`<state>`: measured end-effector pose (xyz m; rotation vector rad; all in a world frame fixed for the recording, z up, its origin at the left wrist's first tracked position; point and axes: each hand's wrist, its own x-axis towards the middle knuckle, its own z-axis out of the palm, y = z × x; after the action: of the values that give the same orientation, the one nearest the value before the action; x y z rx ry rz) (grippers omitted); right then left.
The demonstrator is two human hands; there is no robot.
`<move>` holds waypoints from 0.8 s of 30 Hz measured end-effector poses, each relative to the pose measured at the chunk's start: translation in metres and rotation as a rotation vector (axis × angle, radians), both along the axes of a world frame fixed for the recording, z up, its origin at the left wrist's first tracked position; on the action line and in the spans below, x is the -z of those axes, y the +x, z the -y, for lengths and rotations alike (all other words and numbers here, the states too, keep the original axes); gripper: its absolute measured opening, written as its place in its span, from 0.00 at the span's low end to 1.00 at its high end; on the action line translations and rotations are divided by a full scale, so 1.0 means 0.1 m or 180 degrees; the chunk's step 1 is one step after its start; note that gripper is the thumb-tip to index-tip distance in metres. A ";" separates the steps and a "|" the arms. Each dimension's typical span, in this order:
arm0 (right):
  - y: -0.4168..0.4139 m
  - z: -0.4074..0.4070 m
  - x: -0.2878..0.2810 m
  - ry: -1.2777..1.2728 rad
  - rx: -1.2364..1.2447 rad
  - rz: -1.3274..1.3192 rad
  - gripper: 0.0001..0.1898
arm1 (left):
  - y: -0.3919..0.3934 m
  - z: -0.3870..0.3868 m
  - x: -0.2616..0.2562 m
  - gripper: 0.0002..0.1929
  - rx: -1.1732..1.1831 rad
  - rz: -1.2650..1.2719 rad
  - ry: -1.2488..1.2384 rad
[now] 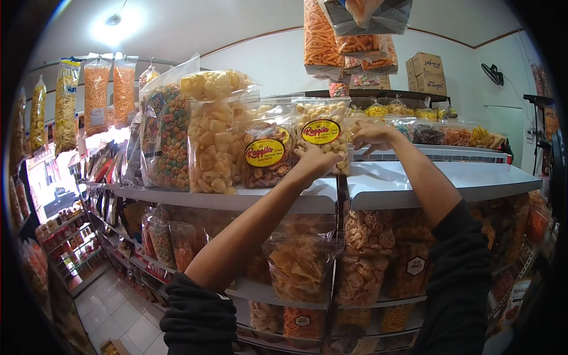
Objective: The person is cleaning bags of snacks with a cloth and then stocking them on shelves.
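Note:
A clear plastic bag of pale round snacks (309,111) stands upright at the front of the upper white shelf (284,196), a yellow oval label on its face. My left hand (317,162) grips its lower front, fingers at its left edge and thumb across the front. Just off the bag's right side is my right hand (372,135), its fingers spread and nothing seen in them. Left of that bag stands a bag of brown chips (257,176) with a similar label. Next to it is a tall bag of pale crackers (208,155).
A big bag of multicoloured puffs (173,133) stands farther left. Orange stick snacks (320,40) hang overhead. The right-hand white shelf (443,177) has a wire rack (461,154) behind it. Bagged snacks (297,270) fill the lower shelves. An open carton (113,347) is on the tiled floor.

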<state>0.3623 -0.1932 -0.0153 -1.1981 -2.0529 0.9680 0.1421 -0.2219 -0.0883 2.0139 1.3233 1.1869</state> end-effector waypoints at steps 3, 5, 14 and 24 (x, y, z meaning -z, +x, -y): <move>0.12 0.04 0.01 0.0274 0.0236 0.0012 0.49 | 0.17 0.60 -0.14 0.66 -0.0146 -0.0217 0.0046; 0.12 0.17 -0.07 0.0863 0.0695 0.0567 0.54 | 0.17 0.93 -0.20 0.65 -0.0302 -0.0333 0.0092; -0.31 1.78 0.24 0.3003 0.0559 -0.0463 0.33 | -0.68 2.36 0.46 0.37 -0.0715 -0.0127 0.2402; -2.14 3.40 2.81 0.1230 -0.2329 -0.0567 0.18 | -1.78 4.74 2.81 0.16 -0.1889 0.0625 0.1132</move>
<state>0.1478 -0.5332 -0.2962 -0.1380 -2.4167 0.8722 -0.0358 -0.6960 -0.3696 1.6979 1.7682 1.9479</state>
